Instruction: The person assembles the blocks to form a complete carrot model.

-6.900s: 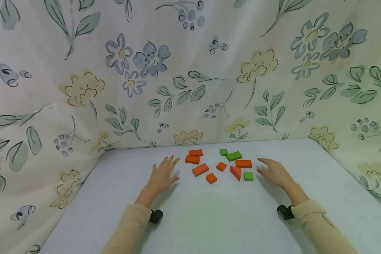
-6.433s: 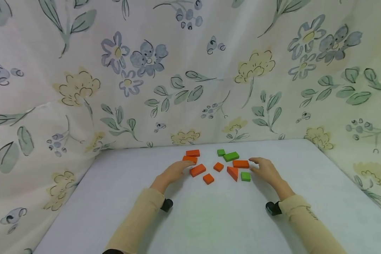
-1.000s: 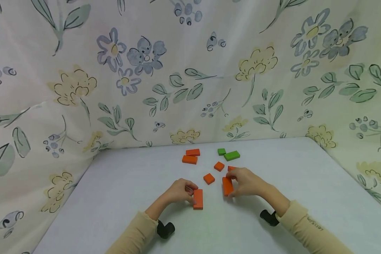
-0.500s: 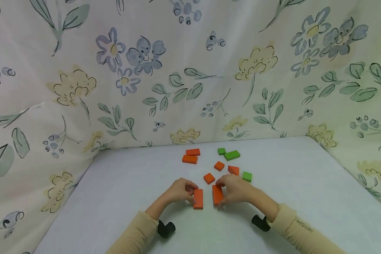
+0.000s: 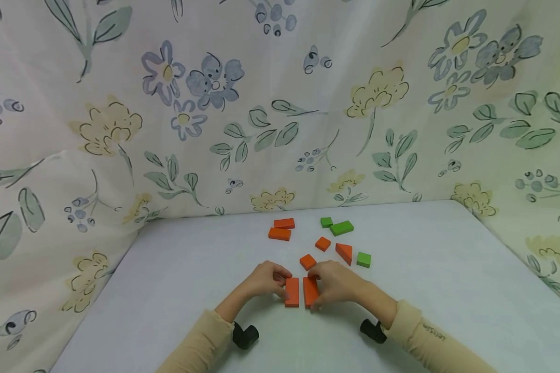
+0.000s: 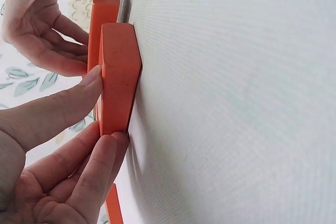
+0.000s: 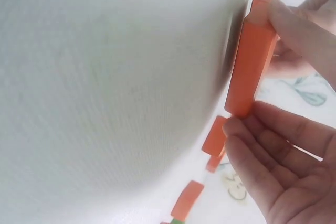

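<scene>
Two orange rectangular blocks lie side by side on the white table, a narrow gap between them. My left hand (image 5: 264, 280) pinches the left block (image 5: 292, 292) by its ends; in the left wrist view the thumb and fingers bear on that block (image 6: 119, 77). Its neighbour, the right block (image 5: 310, 292), is gripped between the thumb and fingers of my right hand (image 5: 338, 284). The right wrist view shows this block (image 7: 251, 66) with the thumb at its near end and fingertips at its far end. Both blocks lie flat, long sides facing each other.
Just beyond the hands lie small orange blocks (image 5: 308, 261), an orange triangular block (image 5: 344, 253) and a green block (image 5: 363, 259). Further back are two orange rectangular blocks (image 5: 279, 234) and a long green block (image 5: 341, 228) beside a small green one (image 5: 326, 222). A floral curtain (image 5: 242, 155) hangs behind.
My right hand has slid its orange block leftward, close to the left one, uncovering the triangle and green block. The left hand has stayed still over the last second; earlier both hands held nothing.
</scene>
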Demonstrator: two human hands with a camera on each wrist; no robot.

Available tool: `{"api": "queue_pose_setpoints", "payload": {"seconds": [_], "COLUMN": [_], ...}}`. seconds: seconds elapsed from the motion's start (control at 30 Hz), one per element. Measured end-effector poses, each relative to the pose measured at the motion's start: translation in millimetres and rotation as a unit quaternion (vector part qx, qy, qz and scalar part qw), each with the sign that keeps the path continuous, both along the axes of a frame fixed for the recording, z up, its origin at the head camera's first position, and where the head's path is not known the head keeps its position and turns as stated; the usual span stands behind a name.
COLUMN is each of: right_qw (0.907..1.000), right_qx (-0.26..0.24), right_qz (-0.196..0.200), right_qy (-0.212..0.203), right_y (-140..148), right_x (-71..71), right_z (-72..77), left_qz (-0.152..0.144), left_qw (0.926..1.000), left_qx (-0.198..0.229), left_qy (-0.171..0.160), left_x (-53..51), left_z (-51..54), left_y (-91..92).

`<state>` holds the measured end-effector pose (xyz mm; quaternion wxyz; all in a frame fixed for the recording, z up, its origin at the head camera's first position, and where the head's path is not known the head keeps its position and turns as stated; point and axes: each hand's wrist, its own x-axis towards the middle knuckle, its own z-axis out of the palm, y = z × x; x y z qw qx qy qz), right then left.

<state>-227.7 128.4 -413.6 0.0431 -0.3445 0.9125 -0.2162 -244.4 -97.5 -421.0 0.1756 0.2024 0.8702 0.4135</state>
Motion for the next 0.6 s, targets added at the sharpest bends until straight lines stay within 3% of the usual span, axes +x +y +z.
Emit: {"api": "queue_pose_setpoints", "payload": {"seconds": [0.6], "right_qw": [0.9998], "right_qx": [0.003], "right_qz": [0.016], "right_qy": [0.009], "right_y": [-7.6], "right_x": [-0.2], "right_z": [-3.2], "left_qz": [0.002], "left_qw": [1.0000], "left_qx": [-0.002], "left_qy": [0.001], "left_x": [-0.8], "left_z": [-0.9], "left_y": [0.2]}}
